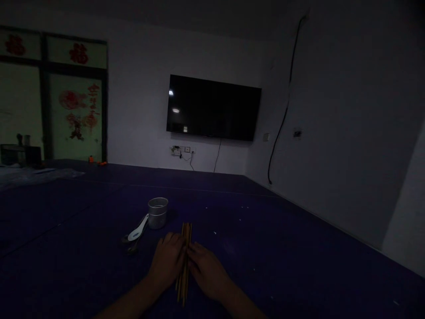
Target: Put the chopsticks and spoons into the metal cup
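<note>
A bundle of thin wooden chopsticks lies lengthwise on the dark blue surface, between my two hands. My left hand is closed against its left side, fingers curled over the sticks. From the right, my right hand grips the same bundle, its fingertips meeting the left hand's near the middle. The chopsticks' far ends stick out beyond the fingers. Just past my left hand stands a grey metal cup, upright. A white spoon leans at its left side, over darker utensils that are hard to make out.
The blue surface reaches to the walls, with small white scraps scattered on it. Clear plastic sheeting lies at the far left, near small orange objects. A black television hangs on the back wall; a dark cable runs down the right wall.
</note>
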`<action>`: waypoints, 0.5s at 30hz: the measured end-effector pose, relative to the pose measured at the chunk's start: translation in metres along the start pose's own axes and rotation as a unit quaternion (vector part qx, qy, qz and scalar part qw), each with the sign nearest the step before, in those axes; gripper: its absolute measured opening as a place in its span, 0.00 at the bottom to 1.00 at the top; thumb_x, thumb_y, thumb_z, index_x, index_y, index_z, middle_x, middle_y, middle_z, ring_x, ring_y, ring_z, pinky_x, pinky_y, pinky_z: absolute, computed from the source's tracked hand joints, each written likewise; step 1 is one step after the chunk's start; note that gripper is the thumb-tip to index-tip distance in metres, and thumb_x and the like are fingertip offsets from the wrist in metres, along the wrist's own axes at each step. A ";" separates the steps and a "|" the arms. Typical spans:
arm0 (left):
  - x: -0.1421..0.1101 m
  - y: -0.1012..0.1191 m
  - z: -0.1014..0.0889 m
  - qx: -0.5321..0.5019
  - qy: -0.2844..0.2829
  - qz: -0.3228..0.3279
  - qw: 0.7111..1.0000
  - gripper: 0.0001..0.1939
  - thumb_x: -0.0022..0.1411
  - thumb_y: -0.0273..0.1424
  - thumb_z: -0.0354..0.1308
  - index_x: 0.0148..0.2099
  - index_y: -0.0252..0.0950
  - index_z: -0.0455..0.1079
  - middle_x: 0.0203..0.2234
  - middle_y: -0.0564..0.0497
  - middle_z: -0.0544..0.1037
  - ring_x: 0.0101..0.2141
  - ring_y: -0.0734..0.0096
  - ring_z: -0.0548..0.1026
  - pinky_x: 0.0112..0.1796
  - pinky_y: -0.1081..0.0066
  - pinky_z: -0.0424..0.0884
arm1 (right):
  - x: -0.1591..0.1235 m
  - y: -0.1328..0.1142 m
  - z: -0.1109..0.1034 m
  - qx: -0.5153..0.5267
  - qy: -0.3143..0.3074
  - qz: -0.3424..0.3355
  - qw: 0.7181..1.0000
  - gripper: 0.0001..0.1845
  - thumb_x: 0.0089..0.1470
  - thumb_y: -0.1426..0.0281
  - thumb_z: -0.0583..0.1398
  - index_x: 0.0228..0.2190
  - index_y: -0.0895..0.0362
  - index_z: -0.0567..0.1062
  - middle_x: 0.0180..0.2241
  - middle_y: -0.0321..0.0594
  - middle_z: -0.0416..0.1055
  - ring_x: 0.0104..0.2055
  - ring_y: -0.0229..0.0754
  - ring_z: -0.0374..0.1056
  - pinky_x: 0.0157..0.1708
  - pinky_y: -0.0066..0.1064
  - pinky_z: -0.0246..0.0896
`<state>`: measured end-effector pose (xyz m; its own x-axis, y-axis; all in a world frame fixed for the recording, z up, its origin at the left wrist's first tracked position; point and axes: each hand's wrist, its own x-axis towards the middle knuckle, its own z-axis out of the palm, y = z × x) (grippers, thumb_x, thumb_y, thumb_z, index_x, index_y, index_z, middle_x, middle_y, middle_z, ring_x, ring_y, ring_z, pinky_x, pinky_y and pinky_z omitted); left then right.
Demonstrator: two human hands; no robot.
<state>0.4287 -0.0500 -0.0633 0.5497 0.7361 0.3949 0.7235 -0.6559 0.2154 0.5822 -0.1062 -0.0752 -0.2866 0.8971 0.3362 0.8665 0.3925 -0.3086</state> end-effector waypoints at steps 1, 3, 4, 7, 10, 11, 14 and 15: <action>0.000 -0.002 0.002 -0.028 0.003 0.006 1.000 0.17 0.66 0.30 0.42 0.49 0.38 0.70 0.47 0.46 0.75 0.48 0.61 0.69 0.47 0.61 0.65 | 0.001 0.000 0.000 0.005 0.001 -0.006 1.000 0.25 0.59 0.71 0.49 0.58 0.55 0.63 0.60 0.43 0.60 0.62 0.45 0.54 0.61 0.42 0.49; -0.001 -0.007 0.007 -0.079 0.006 0.010 0.997 0.18 0.65 0.28 0.42 0.50 0.39 0.71 0.48 0.47 0.75 0.49 0.64 0.69 0.49 0.62 0.65 | 0.002 0.001 0.000 0.015 0.000 -0.019 1.000 0.25 0.60 0.71 0.49 0.58 0.54 0.63 0.59 0.42 0.61 0.62 0.44 0.55 0.62 0.41 0.49; 0.000 -0.010 0.010 -0.101 0.006 0.012 0.995 0.19 0.64 0.27 0.43 0.51 0.40 0.71 0.49 0.48 0.75 0.50 0.65 0.69 0.50 0.63 0.65 | 0.002 0.001 0.001 0.018 -0.001 -0.023 1.000 0.25 0.60 0.71 0.49 0.58 0.54 0.63 0.59 0.42 0.62 0.62 0.44 0.55 0.62 0.41 0.49; 0.001 -0.015 0.017 -0.138 0.006 0.012 0.990 0.20 0.63 0.26 0.44 0.52 0.39 0.71 0.50 0.48 0.75 0.52 0.65 0.69 0.54 0.62 0.63 | 0.004 0.004 0.002 0.021 -0.002 -0.032 0.999 0.25 0.60 0.71 0.48 0.59 0.54 0.62 0.58 0.42 0.63 0.61 0.44 0.56 0.61 0.42 0.50; 0.003 -0.017 0.021 -0.149 0.009 0.016 0.989 0.20 0.61 0.25 0.44 0.49 0.39 0.73 0.48 0.48 0.77 0.51 0.65 0.71 0.55 0.63 0.63 | 0.004 0.005 0.003 0.018 -0.007 -0.038 0.999 0.26 0.60 0.72 0.48 0.59 0.53 0.61 0.57 0.42 0.64 0.60 0.45 0.58 0.61 0.41 0.51; 0.004 -0.017 0.021 -0.151 0.012 0.019 0.988 0.20 0.60 0.24 0.44 0.48 0.39 0.74 0.46 0.48 0.78 0.49 0.66 0.72 0.54 0.63 0.64 | 0.004 0.005 0.003 0.017 -0.008 -0.038 0.999 0.26 0.60 0.71 0.48 0.59 0.53 0.61 0.57 0.42 0.64 0.60 0.45 0.58 0.60 0.41 0.51; 0.003 -0.016 0.020 -0.144 0.017 0.026 0.989 0.19 0.59 0.23 0.44 0.45 0.39 0.74 0.43 0.48 0.79 0.46 0.66 0.74 0.52 0.64 0.66 | 0.004 0.004 0.002 0.019 -0.006 -0.034 0.999 0.26 0.60 0.71 0.49 0.59 0.53 0.62 0.56 0.42 0.65 0.59 0.45 0.59 0.60 0.40 0.52; 0.003 -0.016 0.019 -0.138 0.017 0.025 0.990 0.19 0.59 0.23 0.45 0.45 0.39 0.74 0.43 0.48 0.78 0.46 0.66 0.74 0.52 0.64 0.66 | 0.004 0.004 0.002 0.022 -0.004 -0.035 0.999 0.25 0.60 0.71 0.49 0.59 0.52 0.62 0.56 0.42 0.66 0.59 0.45 0.59 0.60 0.40 0.52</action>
<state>0.4266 -0.0344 -0.0831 0.5636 0.6990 0.4401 0.5524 -0.7151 0.4284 0.5832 -0.1006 -0.0765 -0.3499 0.8684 0.3512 0.8253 0.4632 -0.3230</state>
